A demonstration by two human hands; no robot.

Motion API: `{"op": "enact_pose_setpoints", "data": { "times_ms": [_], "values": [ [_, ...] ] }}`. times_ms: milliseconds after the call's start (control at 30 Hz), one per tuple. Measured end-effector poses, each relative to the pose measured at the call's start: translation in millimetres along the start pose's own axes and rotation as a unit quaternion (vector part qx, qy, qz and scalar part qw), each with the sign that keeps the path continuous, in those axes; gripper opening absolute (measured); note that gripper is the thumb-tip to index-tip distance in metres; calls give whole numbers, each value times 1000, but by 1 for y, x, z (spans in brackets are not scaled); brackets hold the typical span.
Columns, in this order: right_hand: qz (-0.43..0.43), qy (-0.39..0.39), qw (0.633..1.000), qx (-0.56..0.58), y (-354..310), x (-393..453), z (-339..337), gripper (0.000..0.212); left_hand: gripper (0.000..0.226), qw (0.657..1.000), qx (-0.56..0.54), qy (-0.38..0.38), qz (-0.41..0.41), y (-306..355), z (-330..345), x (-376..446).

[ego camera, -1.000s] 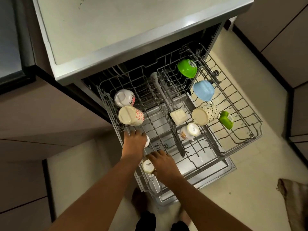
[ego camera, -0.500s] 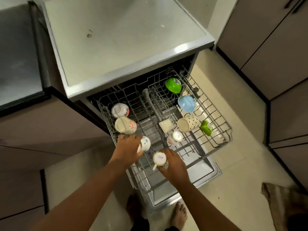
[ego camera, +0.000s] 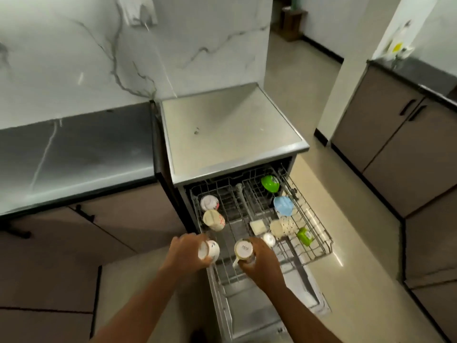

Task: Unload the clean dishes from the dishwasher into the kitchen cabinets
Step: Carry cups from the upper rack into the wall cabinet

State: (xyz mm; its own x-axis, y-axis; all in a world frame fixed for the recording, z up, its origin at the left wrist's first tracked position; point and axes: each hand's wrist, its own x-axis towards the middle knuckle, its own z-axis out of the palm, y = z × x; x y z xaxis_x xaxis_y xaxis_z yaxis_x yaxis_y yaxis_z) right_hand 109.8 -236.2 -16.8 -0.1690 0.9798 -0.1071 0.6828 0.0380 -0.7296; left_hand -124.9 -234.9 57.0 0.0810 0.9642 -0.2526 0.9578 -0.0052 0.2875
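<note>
Both grips are closing on cups: our left hand (ego camera: 184, 251) is wrapping a white mug (ego camera: 210, 251), our right hand (ego camera: 259, 261) is curling round a cream mug (ego camera: 243, 251), both held base-up just above the rack's front edge at 6 o'clock. We are judging the task as early: the upper rack (ego camera: 319, 246) is still carrying two floral cups (ego camera: 214, 220) at 9 o'clock, a green bowl (ego camera: 270, 183) and blue bowl (ego camera: 283, 205) at 1 o'clock, a dotted cup (ego camera: 282, 226), a square dish (ego camera: 257, 227), a small white cup (ego camera: 269, 239) and a green lid (ego camera: 305, 236). Nothing is reaching cabinets yet. Open floor is lying at 3 o'clock; the dark table (ego camera: 74, 149) at 10 o'clock is crowding our left elbow.
</note>
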Motion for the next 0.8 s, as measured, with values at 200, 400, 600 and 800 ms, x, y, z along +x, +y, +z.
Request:
{"op": "enact_pose_setpoints", "data": {
  "times_ms": [200,400,600,800],
  "values": [
    [-66,4,998,22,-83,17,-4,58,55,996,-44,72,-17,-38,-69,-46],
    [-134,14,989,62,-197,41,11,52,51,992,-27,114,-48,-105,-140,-73],
    [-189,60,975,102,-324,74,56,57,63,979,-13,199,-34,-198,-226,-93],
    [-243,116,949,164,-459,120,79,63,71,943,12,334,-4,-287,-334,-99]
  ]
}}
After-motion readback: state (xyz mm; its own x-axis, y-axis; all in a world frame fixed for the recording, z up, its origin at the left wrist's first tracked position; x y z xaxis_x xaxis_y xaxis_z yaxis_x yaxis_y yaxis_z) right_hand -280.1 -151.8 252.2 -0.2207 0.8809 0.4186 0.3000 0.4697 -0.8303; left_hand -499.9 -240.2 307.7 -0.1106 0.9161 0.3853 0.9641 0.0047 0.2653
